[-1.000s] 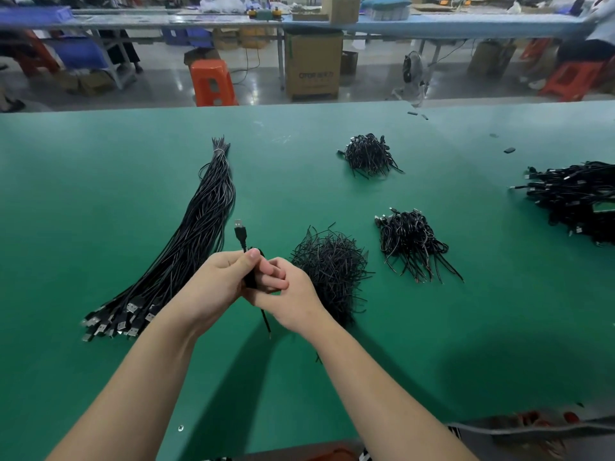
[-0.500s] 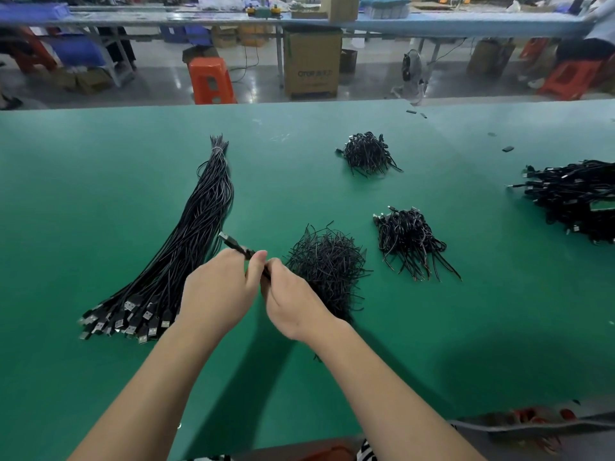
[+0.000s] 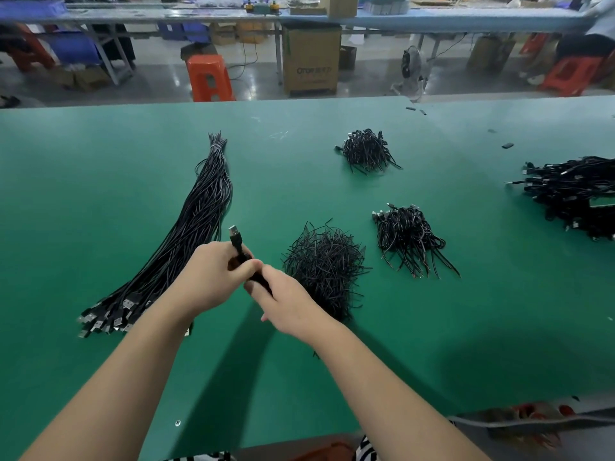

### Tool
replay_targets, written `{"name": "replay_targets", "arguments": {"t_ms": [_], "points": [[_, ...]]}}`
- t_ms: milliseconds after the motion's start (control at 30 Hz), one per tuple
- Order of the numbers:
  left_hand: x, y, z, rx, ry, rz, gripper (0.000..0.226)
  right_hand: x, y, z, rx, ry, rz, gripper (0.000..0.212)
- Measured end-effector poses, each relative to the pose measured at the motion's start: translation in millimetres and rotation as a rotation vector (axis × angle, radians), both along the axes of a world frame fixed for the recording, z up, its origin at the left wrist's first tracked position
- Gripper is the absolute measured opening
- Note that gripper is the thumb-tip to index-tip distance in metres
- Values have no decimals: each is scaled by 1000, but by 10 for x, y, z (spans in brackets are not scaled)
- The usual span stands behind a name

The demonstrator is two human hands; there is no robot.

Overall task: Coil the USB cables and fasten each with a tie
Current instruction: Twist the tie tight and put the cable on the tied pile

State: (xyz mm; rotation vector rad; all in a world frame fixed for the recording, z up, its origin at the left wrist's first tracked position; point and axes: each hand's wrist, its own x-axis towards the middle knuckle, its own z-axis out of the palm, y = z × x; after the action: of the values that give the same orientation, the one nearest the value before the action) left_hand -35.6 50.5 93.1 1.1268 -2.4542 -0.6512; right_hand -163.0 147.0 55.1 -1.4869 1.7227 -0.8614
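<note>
Both hands meet above the green table (image 3: 100, 194). My left hand (image 3: 213, 277) grips a folded black USB cable (image 3: 237, 242), whose plug sticks up past the thumb. My right hand (image 3: 286, 306) pinches the cable's lower part, where black strands run out between the fingers. A long bundle of straight black USB cables (image 3: 196, 224) lies to the left, plugs toward me. A mound of loose black ties (image 3: 324, 264) sits just right of my hands. Two heaps of coiled cables (image 3: 407, 237) (image 3: 366, 151) lie further right and further back.
Another heap of black cables (image 3: 572, 191) lies at the right edge of the table. Small black bits (image 3: 507, 145) dot the far right. Beyond the table stand an orange stool (image 3: 209, 78), a cardboard box (image 3: 311, 58) and a second workbench (image 3: 432, 15).
The plug pointed up, then tipped left as the hands closed over the cable, and now points up again. My right hand has slid down and away from the left.
</note>
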Motion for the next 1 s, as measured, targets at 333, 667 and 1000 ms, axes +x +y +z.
{"name": "replay_targets", "arguments": {"t_ms": [333, 667, 1000], "points": [[-98, -36, -27, 33, 37, -43, 20, -77, -4, 54, -101, 169, -16, 27], [-455, -133, -492, 388, 149, 245, 25, -621, -32, 123, -95, -105, -330, 33], [-840, 16, -881, 307, -104, 263, 13, -825, -45, 74, -99, -158, -415, 33]]}}
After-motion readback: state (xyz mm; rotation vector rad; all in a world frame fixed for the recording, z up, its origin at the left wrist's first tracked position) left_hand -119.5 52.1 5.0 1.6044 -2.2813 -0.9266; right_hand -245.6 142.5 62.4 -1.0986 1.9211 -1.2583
